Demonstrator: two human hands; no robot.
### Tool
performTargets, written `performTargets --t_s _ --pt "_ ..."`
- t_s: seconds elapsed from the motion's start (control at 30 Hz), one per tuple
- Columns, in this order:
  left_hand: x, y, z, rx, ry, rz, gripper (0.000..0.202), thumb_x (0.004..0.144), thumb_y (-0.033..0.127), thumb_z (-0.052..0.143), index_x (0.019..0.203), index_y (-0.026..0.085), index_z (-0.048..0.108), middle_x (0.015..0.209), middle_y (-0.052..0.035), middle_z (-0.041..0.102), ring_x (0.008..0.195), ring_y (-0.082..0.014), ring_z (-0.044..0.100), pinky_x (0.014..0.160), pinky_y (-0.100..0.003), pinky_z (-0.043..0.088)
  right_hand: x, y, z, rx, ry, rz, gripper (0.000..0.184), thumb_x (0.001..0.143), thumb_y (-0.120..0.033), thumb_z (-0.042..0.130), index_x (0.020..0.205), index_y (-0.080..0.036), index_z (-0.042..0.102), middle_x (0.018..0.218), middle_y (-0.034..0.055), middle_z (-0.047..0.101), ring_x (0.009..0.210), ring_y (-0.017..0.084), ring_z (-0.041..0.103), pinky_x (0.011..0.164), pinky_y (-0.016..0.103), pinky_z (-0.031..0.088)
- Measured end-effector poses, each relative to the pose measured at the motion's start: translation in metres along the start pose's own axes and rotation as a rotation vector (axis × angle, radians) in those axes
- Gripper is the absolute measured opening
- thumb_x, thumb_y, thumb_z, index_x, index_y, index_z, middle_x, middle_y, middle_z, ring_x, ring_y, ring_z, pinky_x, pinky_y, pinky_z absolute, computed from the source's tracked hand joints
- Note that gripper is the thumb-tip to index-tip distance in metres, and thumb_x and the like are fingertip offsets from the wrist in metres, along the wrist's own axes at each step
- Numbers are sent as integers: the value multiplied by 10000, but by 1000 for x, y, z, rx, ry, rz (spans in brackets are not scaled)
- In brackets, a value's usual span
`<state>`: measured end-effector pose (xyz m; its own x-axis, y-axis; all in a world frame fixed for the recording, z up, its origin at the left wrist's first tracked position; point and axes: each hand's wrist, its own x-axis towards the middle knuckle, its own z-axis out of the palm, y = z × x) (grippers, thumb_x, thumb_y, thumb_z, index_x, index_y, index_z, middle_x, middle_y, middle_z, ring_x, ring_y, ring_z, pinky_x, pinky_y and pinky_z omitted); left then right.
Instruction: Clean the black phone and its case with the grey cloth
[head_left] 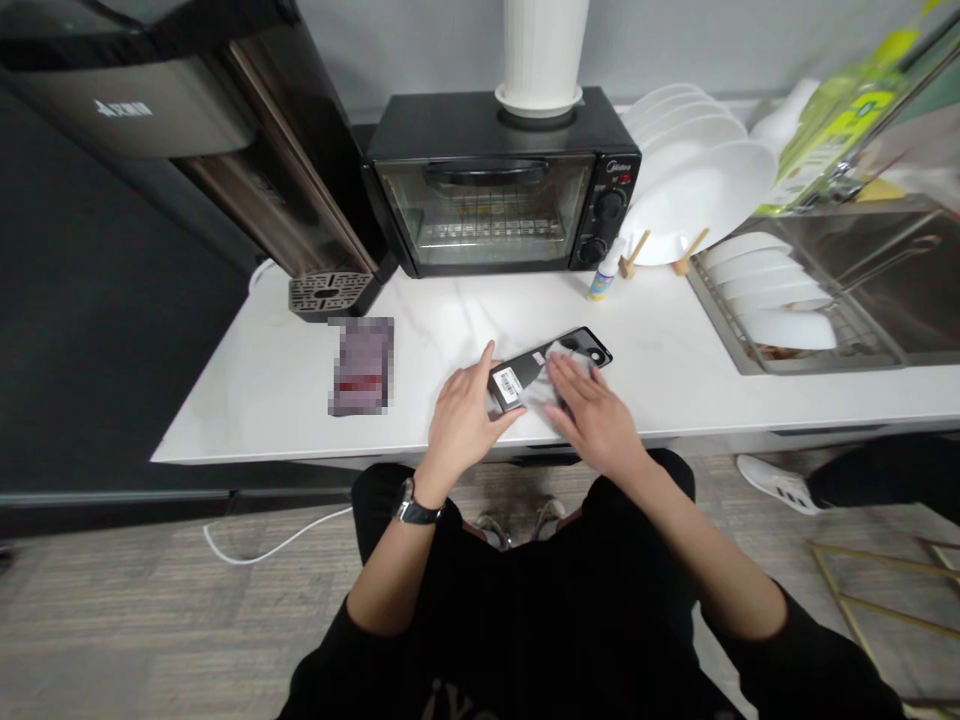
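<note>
A dark phone [529, 369] lies back up and slanted on the white counter, with a white label at its left end and round camera lenses at its right end. My left hand [463, 412] grips the phone's left end between thumb and fingers. Under the fingers of my right hand [592, 408], a thin whitish cloth [536, 394] is pressed against the phone's back. The cloth partly covers the phone's middle. Behind the phone stands a small spray bottle [606, 272] with a white top, upright near the oven.
A black toaster oven [487, 135] with a white pot [545, 50] on top stands at the back. At left are a water dispenser [300, 150] and a pixelated purplish item [364, 365]. White plates [697, 190] and a sink [885, 290] lie right. Another person's shoe [780, 483] shows below.
</note>
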<state>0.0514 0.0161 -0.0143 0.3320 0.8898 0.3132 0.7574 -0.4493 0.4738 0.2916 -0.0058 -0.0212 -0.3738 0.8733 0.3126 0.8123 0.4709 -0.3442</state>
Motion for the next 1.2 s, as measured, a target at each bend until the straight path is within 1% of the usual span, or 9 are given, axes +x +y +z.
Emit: performTargets --t_s 0.17,0.3,0.43,0.57,0.73,0.83,1.0,1.1,1.2 --pt "1 2 1 26 10 -17 1059 890 462 822 1704 237 184 1476 -134 658 1287 -346 643 1125 -532 505 26 23 5 -52 87 167 707 1101 -577 387 1628 -109 447 1675 184 454 1584 372 410 1288 646 336" --pt "-1 -1 1 14 1 5 986 930 358 756 1709 210 170 1468 -155 655 1292 -340 644 1140 -538 496 40 -21 20 -2 -3 -56 704 1094 -574 422 1602 -90 481 1672 179 461 1602 334 385 1336 600 272" --pt "-3 -4 -1 26 -31 6 966 914 204 690 1715 176 150 1418 -180 669 1244 -344 657 1091 -531 526 23 -50 20 57 -90 -243 686 1108 -546 401 1643 -116 412 1694 138 430 1610 267 375 1348 534 288" --pt "0 -1 -1 -9 -17 0 1040 892 302 790 1712 229 154 1458 -130 661 1290 -344 639 1139 -532 497 6 -17 6 26 -37 -114 655 1116 -527 384 1664 -170 384 1695 123 430 1597 275 399 1315 568 345" --pt "3 4 0 12 4 -23 1041 889 467 821 1700 250 206 1490 -124 649 1293 -358 640 1131 -539 495 24 17 5 -55 79 128 740 1095 -590 389 1640 -89 418 1681 201 429 1581 368 414 1287 637 349" --pt "2 2 0 2 -3 -13 998 908 424 798 1696 235 215 1488 -129 650 1308 -341 638 1151 -534 485 39 -5 16 -40 46 84 776 1084 -614 405 1608 -44 455 1676 229 427 1590 382 394 1304 637 314" --pt "-1 -3 -1 25 -35 -14 889 943 247 678 1697 164 214 1416 -180 674 1253 -339 657 1104 -531 518 26 -51 21 77 -101 -236 739 1090 -602 411 1639 -107 421 1683 166 443 1607 284 381 1345 544 284" --pt "0 -1 -2 3 -25 -19 936 917 229 718 1699 195 205 1436 -147 672 1267 -333 651 1120 -521 509 8 -37 12 65 -91 -207 716 1098 -578 407 1670 -149 364 1701 138 421 1613 263 370 1330 540 323" --pt "2 3 -2 -9 -3 -8 1019 891 382 813 1698 238 206 1464 -128 662 1281 -346 646 1132 -532 498 4 0 2 -4 -4 -26 727 1096 -588 395 1682 -161 343 1709 154 399 1604 305 385 1306 599 340"
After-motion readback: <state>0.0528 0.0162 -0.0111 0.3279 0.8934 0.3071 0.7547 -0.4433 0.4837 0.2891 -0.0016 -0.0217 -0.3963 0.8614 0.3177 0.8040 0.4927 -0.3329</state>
